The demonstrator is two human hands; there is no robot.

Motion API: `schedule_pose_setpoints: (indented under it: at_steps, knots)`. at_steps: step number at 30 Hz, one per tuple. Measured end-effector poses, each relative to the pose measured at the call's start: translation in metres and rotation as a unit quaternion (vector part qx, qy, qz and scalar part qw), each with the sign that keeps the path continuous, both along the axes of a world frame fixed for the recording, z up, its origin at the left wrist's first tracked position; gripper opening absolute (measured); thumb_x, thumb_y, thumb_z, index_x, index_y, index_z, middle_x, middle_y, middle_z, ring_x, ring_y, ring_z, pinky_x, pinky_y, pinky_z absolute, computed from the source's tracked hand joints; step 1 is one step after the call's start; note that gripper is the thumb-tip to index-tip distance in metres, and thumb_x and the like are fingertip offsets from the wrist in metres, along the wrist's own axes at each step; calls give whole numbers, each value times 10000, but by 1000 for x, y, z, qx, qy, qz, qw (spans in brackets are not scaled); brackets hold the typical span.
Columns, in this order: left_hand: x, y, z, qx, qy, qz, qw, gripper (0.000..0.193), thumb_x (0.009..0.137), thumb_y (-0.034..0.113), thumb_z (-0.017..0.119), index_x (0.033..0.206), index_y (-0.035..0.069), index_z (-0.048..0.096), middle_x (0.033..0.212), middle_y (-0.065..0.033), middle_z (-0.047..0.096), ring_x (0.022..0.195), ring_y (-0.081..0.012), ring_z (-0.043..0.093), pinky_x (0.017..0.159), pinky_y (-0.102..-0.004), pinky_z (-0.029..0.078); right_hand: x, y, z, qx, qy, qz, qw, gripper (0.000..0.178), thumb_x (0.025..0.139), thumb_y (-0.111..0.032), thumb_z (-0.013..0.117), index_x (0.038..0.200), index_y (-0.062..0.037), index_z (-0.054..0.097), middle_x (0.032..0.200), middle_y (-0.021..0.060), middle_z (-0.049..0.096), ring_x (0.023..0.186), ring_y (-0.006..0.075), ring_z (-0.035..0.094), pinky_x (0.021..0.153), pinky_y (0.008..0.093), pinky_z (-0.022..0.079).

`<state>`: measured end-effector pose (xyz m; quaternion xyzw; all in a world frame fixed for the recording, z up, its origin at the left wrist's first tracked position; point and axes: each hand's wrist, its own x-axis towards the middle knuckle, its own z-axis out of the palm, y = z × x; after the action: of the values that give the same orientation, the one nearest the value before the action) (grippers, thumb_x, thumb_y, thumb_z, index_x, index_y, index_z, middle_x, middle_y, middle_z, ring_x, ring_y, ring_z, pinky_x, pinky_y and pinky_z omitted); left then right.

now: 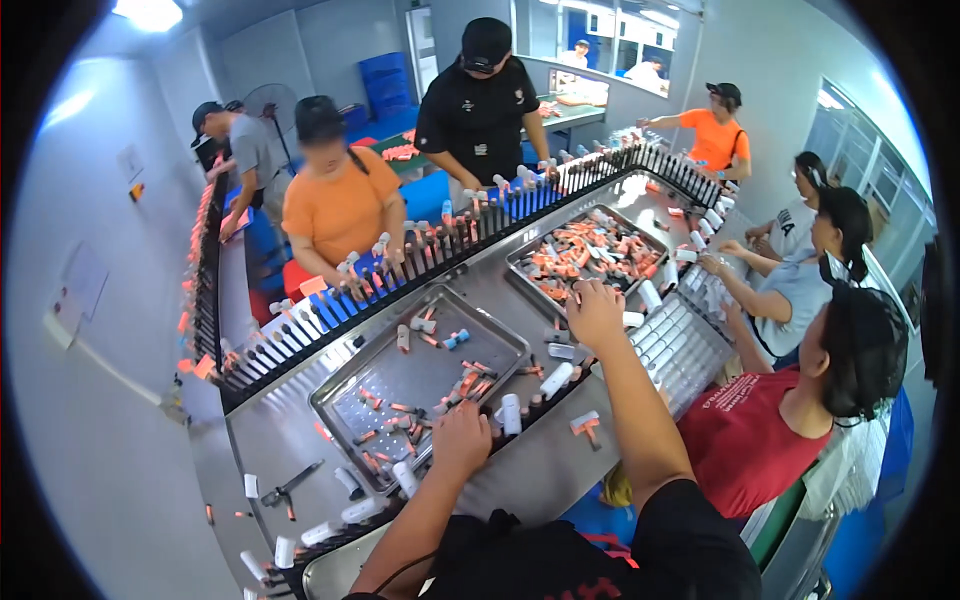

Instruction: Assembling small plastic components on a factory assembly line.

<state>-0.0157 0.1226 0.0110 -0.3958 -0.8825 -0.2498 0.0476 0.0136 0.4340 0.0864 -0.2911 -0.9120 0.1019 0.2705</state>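
Note:
My left hand [462, 438] is over the near right edge of a shallow metal tray [345, 405]. Its fingers curl down beside a loose pile of small orange-and-grey parts [475, 383]; what they hold, if anything, is hidden. A white cylindrical piece [511, 414] stands just right of that hand. Farther away, my right hand [594, 308] reaches to the near edge of a second metal tray [522, 262], heaped with similar orange, grey and white parts [592, 248]. Its fingers are bent inward, and their tips do not show clearly.
A chain conveyor with upright black pegs [440, 245] loops around the metal table. Clear plastic trays of white cylinders [672, 345] lie at right, beside a person in red [750, 440]. A caliper-like tool [290, 485] lies at left. Several people work around the line.

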Motion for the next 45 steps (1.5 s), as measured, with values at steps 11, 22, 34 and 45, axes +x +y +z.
schedule_pose_setpoints:
  at_steps: [11,22,34,45]
  knots:
    - [1,14,36,132,-83,-42,987,358,918,167,589,1250,33,589,1143,-225,651,994,-419,644,841,-512,515,1,18,-40,10,21,70,997,316,872,-234,634,1127,-50,663,1114,182,618,1039,383,593,886,533,467]
    - [4,34,35,63,-7,11,998,525,938,335,590,1359,25,542,1296,-198,588,1209,-384,560,1000,-533,432,-7,-3,-53,49,28,99,993,170,849,-183,647,989,-104,702,1065,101,649,1051,297,604,974,551,365]
    - [10,6,31,97,-39,12,994,556,958,377,566,1394,40,491,1327,-190,572,1244,-384,546,1023,-555,418,-18,-55,-25,-81,105,307,943,214,837,-87,625,1041,-49,677,1121,189,634,1043,383,622,950,499,468]
    - [3,-9,49,128,29,0,991,625,957,351,591,1458,26,406,1197,-205,639,1108,-427,618,951,-510,500,-18,-33,-47,50,227,201,952,158,794,40,588,918,-31,655,953,160,629,877,368,625,771,491,491]
